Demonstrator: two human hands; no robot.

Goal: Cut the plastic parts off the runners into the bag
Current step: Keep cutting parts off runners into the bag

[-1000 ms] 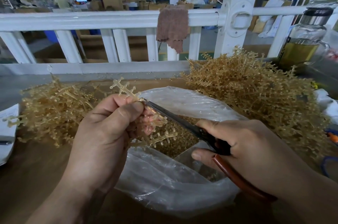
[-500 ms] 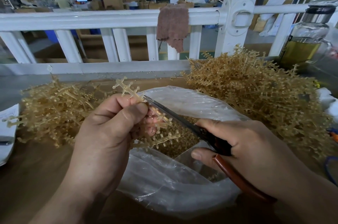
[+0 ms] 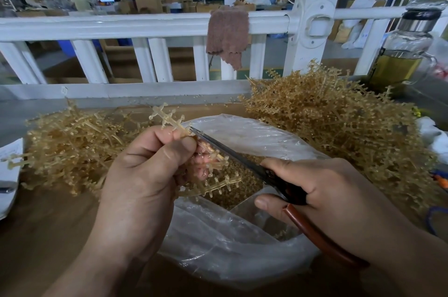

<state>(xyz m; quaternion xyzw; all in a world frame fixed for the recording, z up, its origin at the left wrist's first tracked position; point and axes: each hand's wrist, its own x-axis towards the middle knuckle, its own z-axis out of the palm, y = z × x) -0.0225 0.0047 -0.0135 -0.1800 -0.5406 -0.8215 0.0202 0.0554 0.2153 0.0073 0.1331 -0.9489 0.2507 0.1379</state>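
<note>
While left hand grips one runner, right hand holds one scissors

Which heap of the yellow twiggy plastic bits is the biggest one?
The heap on the right, next to the glass jar. It stands taller and spreads wider than the flatter heap on the left.

Scissors creep up the runner

The scissors tip has edged slightly upward along the runner, now meeting its stem just above the left grip's thumb.
</note>
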